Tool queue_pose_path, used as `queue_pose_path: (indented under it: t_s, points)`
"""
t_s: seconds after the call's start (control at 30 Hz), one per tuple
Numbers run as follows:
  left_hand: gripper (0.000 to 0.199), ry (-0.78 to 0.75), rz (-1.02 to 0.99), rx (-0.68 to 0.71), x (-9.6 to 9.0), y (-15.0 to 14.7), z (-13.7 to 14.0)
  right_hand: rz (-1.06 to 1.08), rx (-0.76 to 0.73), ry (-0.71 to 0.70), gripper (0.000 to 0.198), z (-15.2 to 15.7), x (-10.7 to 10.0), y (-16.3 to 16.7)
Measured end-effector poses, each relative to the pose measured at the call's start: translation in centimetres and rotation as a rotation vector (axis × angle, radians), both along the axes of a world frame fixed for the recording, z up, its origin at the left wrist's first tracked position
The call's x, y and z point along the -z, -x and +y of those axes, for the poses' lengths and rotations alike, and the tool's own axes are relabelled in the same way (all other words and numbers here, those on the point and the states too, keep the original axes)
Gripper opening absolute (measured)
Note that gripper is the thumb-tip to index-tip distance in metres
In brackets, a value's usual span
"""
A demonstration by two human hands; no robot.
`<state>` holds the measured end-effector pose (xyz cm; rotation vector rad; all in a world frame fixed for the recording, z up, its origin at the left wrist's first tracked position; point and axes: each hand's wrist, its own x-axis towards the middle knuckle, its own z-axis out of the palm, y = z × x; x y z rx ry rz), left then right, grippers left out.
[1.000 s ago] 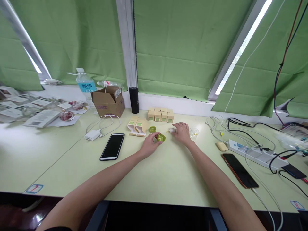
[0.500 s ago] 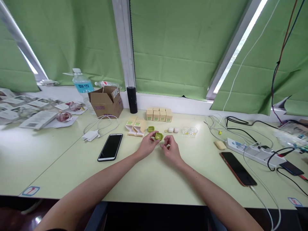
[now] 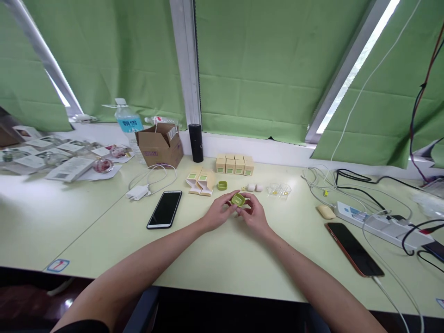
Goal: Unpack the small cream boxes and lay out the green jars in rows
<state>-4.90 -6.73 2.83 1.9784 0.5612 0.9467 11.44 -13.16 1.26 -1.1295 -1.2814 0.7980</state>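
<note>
- green cups, two: a held cup (image 3: 237, 200) between the hands, and a loose cup (image 3: 222, 185) on the table (image 3: 229, 263) just beyond.
- small boxes (image 3: 234, 164), four fronts showing, in a row near the wall; open boxes (image 3: 205, 178), two, side by side left of the loose cup.
- white pieces (image 3: 251, 187), two, seemingly rounded, though too small to be sure; clear cups (image 3: 285, 189), two, to their right.
- phones, two lying face up: a left phone (image 3: 164, 209) and a right phone (image 3: 354, 249).
- partly hidden: the sides of the held cup, behind fingers; whether its base touches the table cannot be told.
- cut off: a dark device (image 3: 436, 249) at the right edge.
- left hand (image 3: 218, 212): narrowly curled, thumb and fingers holding the held cup's left side.
- right hand (image 3: 255, 215): narrowly curled, fingers at the same cup's right side; how firmly they grip it cannot be told.
</note>
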Motion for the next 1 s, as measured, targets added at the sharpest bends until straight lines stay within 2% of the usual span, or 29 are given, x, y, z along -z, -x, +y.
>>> queue_pose_path:
  t_s: [0.2, 0.5, 0.6, 0.7, 0.87, 1.0]
  points:
    - [0.052, -0.052, -0.002, 0.026, 0.2, 0.3, 0.1, -0.029, -0.001, -0.027, 0.04, -0.2, -0.5, -0.1]
    - [0.05, -0.305, 0.09, -0.031, 1.2, 0.2, 0.1, -0.004, -0.05, -0.022, 0.044, -0.1, -0.2, -0.4]
    - [0.049, -0.303, 0.107, -0.045, 1.0, 0.0, 0.0, 0.023, -0.04, -0.008, 0.043, 0.1, 0.0, -0.4]
    - [0.044, -0.255, 0.04, -0.122, 1.0, -0.1, 0.0, 0.102, -0.025, -0.016, 0.045, 0.4, -0.2, -0.8]
    - [0.018, -0.163, -0.13, -0.213, 1.3, -0.5, 0.2, 0.218, -0.051, 0.032, 0.052, 0.7, -0.6, -1.7]
    - [0.015, -0.197, -0.096, -0.224, 1.3, -0.4, 0.2, 0.262, -0.092, 0.05, 0.049, 0.5, -0.8, -1.5]
